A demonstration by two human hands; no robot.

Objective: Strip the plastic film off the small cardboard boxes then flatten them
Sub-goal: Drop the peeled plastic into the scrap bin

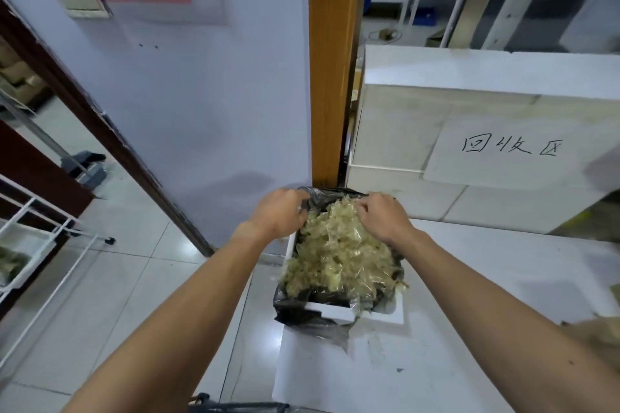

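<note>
Film disposal: 2 hands at the waste bag, no cardboard box plainly in view.

Stripped film (pixel 335 258) is heaped above the rim of a black bag (pixel 302 312) that lines a white foam box (pixel 385 315). The left hand (pixel 278 211) curls its fingers over the bag's far-left edge. The right hand (pixel 382 216) curls its fingers into the film at the far side. Judged step: packing waste film down. Next move calls for letting go and fetching a wrapped box. The blurred brown shape (pixel 600 332) at the right edge may be cardboard; cannot tell.

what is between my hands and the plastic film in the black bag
Nothing visible. The left hand grips the far rim of the black bag, and the right hand digs straight into the plastic film.
</note>
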